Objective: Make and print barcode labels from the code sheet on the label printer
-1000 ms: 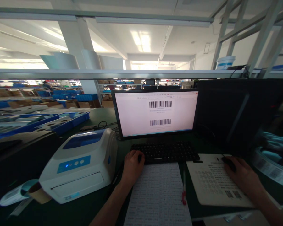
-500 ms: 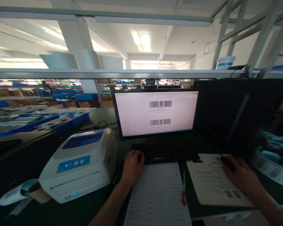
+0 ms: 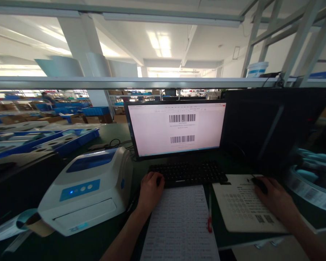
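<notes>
At four o'clock your right hand (image 3: 275, 197) grips the computer mouse (image 3: 260, 186), presumably for pointing; near six, your left hand (image 3: 150, 189), fingers' closure unclear, rests at the keyboard (image 3: 188, 174), apparently for keying.

Two hands (image 3: 150, 190) (image 3: 277, 201), one keyboard (image 3: 188, 173), one mouse (image 3: 261, 186), one printer (image 3: 88, 203) show.

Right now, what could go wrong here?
The left hand rests at the left end of the keyboard, so an accidental press is possible. The right hand is on the computer mouse; a stray click could alter the barcode page on the monitor. The red-ended pen by the printed sheet might roll if nudged.
</notes>
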The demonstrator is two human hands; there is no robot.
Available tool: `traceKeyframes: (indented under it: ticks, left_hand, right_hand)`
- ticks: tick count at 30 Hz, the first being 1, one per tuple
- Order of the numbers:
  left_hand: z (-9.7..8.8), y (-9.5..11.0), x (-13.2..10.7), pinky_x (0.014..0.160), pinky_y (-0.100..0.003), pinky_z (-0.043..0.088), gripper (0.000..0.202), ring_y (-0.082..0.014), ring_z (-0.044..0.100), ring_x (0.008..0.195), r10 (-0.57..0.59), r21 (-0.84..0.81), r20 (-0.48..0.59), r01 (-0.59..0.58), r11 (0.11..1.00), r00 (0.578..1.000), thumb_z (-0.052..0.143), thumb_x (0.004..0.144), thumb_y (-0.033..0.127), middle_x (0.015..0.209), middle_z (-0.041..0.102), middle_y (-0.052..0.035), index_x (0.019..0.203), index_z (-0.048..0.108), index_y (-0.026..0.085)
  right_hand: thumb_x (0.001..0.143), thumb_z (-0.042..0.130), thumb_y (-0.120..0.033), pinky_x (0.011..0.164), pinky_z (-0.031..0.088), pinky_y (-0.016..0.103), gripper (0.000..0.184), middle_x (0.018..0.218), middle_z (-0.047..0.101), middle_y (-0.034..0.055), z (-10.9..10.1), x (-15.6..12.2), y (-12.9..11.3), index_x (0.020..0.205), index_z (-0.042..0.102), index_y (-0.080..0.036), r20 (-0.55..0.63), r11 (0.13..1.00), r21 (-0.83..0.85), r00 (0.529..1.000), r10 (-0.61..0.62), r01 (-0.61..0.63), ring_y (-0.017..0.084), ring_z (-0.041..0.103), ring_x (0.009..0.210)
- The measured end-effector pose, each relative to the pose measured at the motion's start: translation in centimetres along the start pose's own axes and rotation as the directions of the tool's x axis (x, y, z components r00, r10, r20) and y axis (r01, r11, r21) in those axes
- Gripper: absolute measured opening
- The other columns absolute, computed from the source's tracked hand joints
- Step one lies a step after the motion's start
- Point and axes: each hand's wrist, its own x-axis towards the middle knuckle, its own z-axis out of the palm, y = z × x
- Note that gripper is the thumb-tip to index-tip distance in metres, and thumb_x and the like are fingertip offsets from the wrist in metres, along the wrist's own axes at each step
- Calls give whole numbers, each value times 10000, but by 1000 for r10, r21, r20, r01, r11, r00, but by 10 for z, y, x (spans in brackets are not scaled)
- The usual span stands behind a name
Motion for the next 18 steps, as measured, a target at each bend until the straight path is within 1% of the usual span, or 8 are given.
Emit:
traceKeyframes:
  ticks: [3, 8, 18]
  left_hand:
    - [1, -2, 0, 883, -479, 531, 109, -310, 661, 921, 9, -6, -9, -9, 1000, 1000, 567, 951, 184, 954, 683, -77, 926, 665, 226]
    - [2, -4, 0, 882, -480, 525, 106, -310, 654, 918, 23, -18, -5, -23, 1000, 1000, 566, 959, 191, 961, 682, -75, 940, 664, 228]
    - [3, -3, 0, 891, -483, 519, 114, -316, 653, 923, 18, -7, -9, -19, 1000, 1000, 555, 962, 207, 957, 684, -75, 930, 663, 229]
  right_hand:
    - [972, 443, -577, 1001, 571, 493, 529, 1370, 607, 108, -2, 0, -1, 1351, 631, -258, -15, 1000, 6, 1000, -13, 13, 302, 668, 1135]
    - [974, 438, -563, 973, 578, 490, 525, 1380, 605, 113, -6, 1, -4, 1353, 632, -256, 12, 1000, -1, 1000, 5, -5, 302, 676, 1112]
    - [975, 452, -537, 984, 576, 487, 514, 1373, 616, 127, -10, 1, -9, 1356, 630, -242, -3, 1000, 8, 1000, 2, -2, 302, 666, 1136]
